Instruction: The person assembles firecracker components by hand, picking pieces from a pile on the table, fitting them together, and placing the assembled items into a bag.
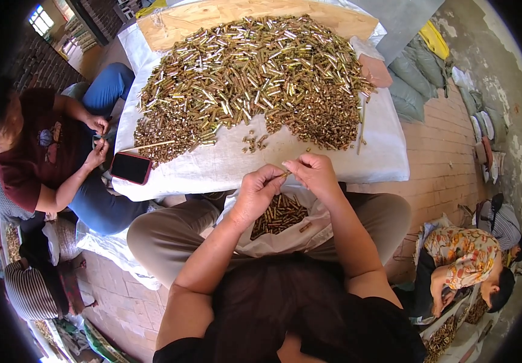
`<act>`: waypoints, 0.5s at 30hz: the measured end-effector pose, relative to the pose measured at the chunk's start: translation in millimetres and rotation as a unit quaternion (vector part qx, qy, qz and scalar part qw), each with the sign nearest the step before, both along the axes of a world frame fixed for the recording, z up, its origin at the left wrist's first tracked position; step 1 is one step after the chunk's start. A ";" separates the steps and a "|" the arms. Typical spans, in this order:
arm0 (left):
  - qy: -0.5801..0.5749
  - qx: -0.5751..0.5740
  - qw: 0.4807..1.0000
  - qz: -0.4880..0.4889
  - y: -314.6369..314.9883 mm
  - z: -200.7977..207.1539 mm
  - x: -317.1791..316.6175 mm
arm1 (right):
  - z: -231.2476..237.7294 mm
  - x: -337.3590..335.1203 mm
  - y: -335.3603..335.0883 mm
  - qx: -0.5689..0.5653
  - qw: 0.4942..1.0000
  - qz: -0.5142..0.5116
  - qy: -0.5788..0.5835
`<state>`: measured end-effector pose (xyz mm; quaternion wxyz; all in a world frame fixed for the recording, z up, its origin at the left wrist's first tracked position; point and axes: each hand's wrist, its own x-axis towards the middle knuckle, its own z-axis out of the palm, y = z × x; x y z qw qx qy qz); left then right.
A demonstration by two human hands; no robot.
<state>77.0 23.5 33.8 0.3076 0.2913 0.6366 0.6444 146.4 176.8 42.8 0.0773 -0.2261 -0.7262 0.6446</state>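
My left hand (256, 192) and my right hand (310, 174) meet over my lap, just off the table's near edge. Thumbs and fingertips of both pinch a small, slim brass-coloured metal piece (286, 173), largely covered by the fingers. Below them, an open white sack (318, 233) rests between my knees and contains many slim brass-coloured metal pieces (279, 216). Ahead on the white-covered table (212, 172) lies a big heap of tube-like metal pieces (242, 66). Shorter, nut-like pieces (327, 121) lie along its near side, with a few loose ones (253, 141) closer to me.
A phone (131, 167) and a thin stick (149, 146) lie at the table's left. A wooden board (255, 27) backs the heap. At left sits a co-worker (49, 157), hands together. Another person (463, 260) bends over at lower right. Filled sacks (409, 85) stand beyond the table's right side.
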 end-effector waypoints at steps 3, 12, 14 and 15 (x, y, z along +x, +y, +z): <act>-0.001 0.000 1.000 -0.011 -0.8 -3.4 -0.6 | -5.3 0.3 3.2 0.040 0.999 0.016 -0.016; -0.056 -0.006 0.998 0.004 1.4 -9.8 -4.5 | -3.0 -1.1 -22.3 0.415 0.907 -0.031 0.061; -0.054 -0.004 0.998 0.017 3.0 -12.1 -4.7 | -3.9 -2.9 -33.3 0.442 0.893 -0.044 0.068; -0.051 -0.003 0.998 0.030 3.4 -13.3 -5.6 | -3.4 -4.7 -36.5 0.439 0.893 -0.054 0.076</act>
